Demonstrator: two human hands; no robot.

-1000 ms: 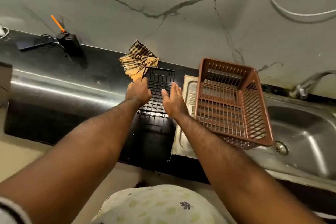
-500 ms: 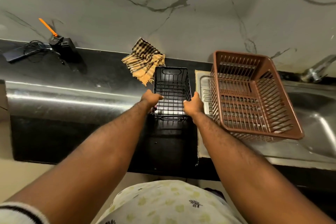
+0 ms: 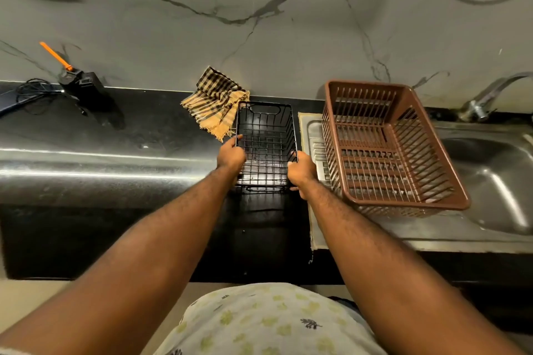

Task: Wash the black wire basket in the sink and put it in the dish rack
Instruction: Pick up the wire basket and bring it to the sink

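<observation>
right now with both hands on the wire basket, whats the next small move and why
Probably lift the black wire basket and carry it right, past the brown dish rack, to the sink. The left hand and right hand already grip its side rims, and it sits unwashed on the counter.

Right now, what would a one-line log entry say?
stage: pickup | left hand and right hand: gripping black wire basket | dish rack: empty

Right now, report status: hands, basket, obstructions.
Left hand and right hand grip black wire basket on counter. Unwashed. Brown dish rack sits between it and sink.
</observation>
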